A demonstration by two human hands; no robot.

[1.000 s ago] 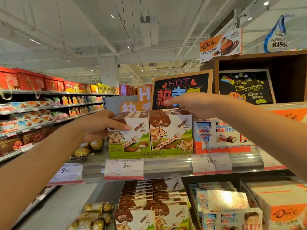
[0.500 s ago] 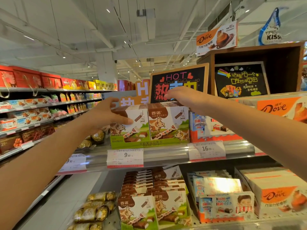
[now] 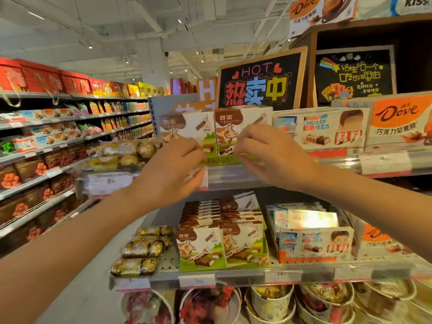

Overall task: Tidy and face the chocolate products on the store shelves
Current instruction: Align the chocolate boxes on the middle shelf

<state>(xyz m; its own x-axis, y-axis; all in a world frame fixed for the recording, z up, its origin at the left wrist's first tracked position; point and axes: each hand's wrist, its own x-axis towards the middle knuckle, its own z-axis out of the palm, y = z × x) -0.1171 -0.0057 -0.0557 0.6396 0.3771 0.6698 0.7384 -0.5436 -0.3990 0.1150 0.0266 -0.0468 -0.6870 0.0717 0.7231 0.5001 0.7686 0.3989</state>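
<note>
Both hands dropped from the top and side of the cow-print chocolate display to its lower front edge. Earlier the left hand (image 3: 173, 169) lay against the left carton's face and the right hand (image 3: 268, 155) reached over the top of the right carton; now both sit low, at the green tray lip (image 3: 224, 160).

Head view only: cow-print chocolate cartons (image 3: 224, 129) stand upright side by side on the upper shelf (image 3: 233, 176), faces forward, right one sharp, left one motion-blurred. Left hand fingers curled at the tray's left front corner, partly covering the price tag (image 3: 201, 181); looks like a pinch on the lip, but blur hides real contact, so cannot tell. Right hand fingers bent, tips at the tray's right front edge; same doubt. Kinder boxes (image 3: 327, 129) just right of the display, Dove box (image 3: 399, 122) beyond. Gold foil chocolates (image 3: 126, 150) to the left. Lower shelf holds a second cow-print tray (image 3: 222, 246).

Judgement: top alignment likely done; hands now set to pull or square the tray to the shelf front. Facing of this slot nearly finished.
</note>
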